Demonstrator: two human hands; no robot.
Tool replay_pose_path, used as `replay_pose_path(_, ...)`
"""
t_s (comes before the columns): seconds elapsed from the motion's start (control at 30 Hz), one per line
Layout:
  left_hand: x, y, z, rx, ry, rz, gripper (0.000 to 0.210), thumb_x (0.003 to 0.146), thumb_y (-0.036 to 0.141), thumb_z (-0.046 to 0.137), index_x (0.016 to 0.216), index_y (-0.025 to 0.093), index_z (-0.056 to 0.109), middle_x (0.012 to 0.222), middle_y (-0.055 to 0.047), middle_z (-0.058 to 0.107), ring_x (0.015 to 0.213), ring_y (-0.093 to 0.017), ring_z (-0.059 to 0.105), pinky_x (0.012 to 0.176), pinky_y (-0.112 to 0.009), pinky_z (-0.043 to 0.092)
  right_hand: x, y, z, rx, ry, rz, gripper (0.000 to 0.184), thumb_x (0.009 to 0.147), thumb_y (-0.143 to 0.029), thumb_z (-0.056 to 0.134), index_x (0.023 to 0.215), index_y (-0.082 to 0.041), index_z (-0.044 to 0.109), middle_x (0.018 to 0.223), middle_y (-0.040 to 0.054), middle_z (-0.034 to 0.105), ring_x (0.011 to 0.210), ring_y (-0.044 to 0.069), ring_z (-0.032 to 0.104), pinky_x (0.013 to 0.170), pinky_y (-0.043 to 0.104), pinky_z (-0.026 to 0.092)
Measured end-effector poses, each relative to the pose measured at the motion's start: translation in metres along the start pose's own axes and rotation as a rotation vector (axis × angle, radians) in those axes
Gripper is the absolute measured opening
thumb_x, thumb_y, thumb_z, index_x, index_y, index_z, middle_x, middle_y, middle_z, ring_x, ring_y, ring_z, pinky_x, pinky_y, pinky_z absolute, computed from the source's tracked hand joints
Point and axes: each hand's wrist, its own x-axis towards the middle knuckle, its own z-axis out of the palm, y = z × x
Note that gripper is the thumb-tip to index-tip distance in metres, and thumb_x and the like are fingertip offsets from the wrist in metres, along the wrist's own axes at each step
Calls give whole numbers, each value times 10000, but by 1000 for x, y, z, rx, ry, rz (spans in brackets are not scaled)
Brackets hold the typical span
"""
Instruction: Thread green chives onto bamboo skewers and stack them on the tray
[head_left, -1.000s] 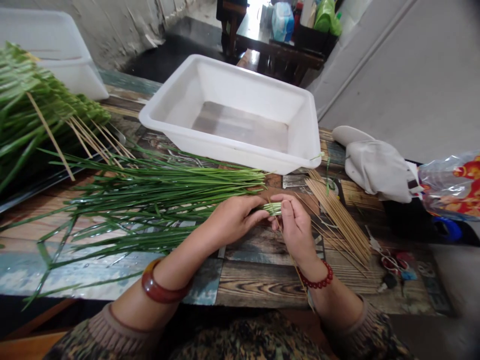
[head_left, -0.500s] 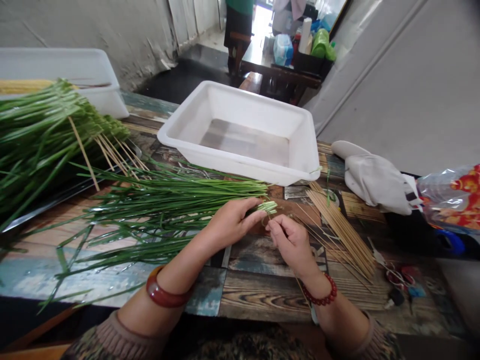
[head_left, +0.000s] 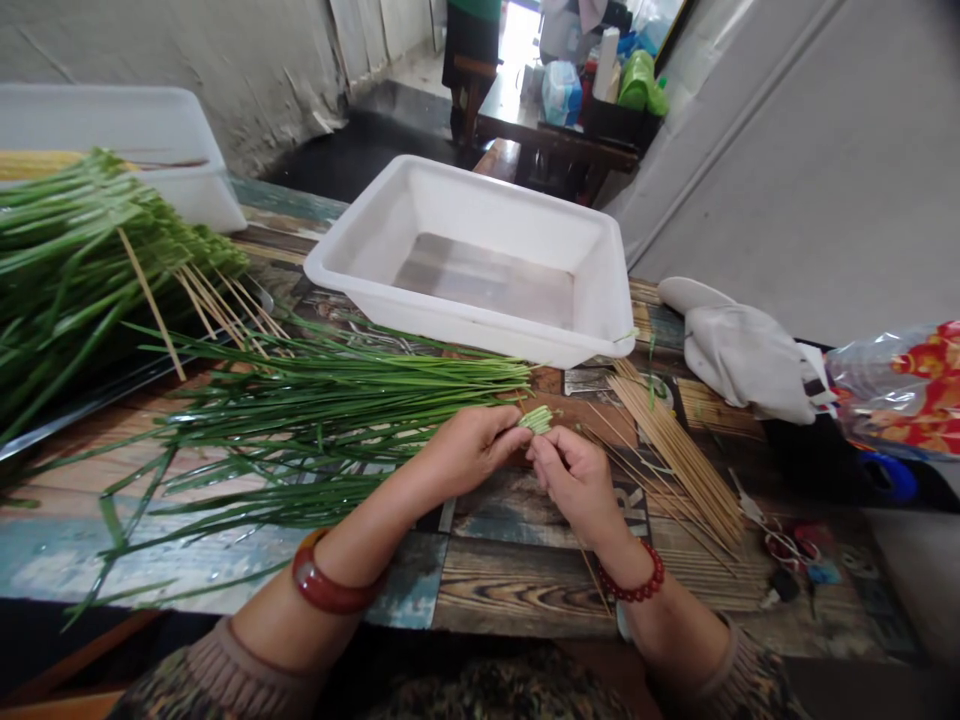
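Shifted nearer, baring the tip of the green bundle (head_left: 535, 419), is the right hand (head_left: 576, 482): on the near side of the white tub (head_left: 469, 310), the left hand (head_left: 474, 450) grasps the bundle, the right pinches a thin skewer (head_left: 596, 583), and tabletop print (head_left: 634, 497) reads "R".

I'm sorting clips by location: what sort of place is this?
Probably a food-preparation spot, perhaps in a small eatery or home: long green leafy stalks and thin tan wooden skewers lie on a patterned plank-look table, near a white rectangular plastic tub.
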Motion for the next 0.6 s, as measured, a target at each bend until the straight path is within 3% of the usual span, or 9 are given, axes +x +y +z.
replay_pose_path(0.13,-2,4,1,33,-5,34,284,924,337,504,722,158,592,645,9,594,588,-114,504,572,-215,347,2,0,1,235,-11,118,259,916,-437,546,1024,-201,543,614,-63,568,407,79,483,400,186,376)
replay_pose_path(0.23,-4,6,-3,2,-40,85,170,884,307,589,845,158,660,773,-17,690,684,-133,598,634,-217,408,4,1,2,227,47,152,263,892,-431,583,1007,-198,544,599,-64,571,404,83,515,402,183,399)
replay_pose_path(0.33,-4,5,-13,-25,169,56,134,881,258,592,925,158,669,847,-28,718,741,-142,633,669,-225,438,4,3,1,121,55,162,227,890,-416,582,884,-190,566,576,-53,569,411,87,538,437,193,433)
replay_pose_path(0.43,-3,-1,-22,61,416,46,137,902,230,559,909,153,672,860,-38,707,784,-150,633,721,-244,450,3,-1,-4,8,-33,109,185,898,-359,561,820,-191,563,591,-49,567,426,82,543,476,200,444)
replay_pose_path(0.5,-2,-5,-23,142,394,69,145,908,210,550,885,153,681,848,-40,691,800,-154,627,740,-252,451,1,-6,-6,-64,-151,55,140,890,-296,553,795,-193,558,573,-55,545,439,82,535,470,194,413)
replay_pose_path(0.6,-2,-8,-19,297,213,70,148,901,189,556,875,159,698,860,-50,666,801,-163,616,722,-259,448,-2,-14,-9,-123,-288,1,90,868,-238,559,790,-192,562,570,-58,527,472,83,523,476,193,380)
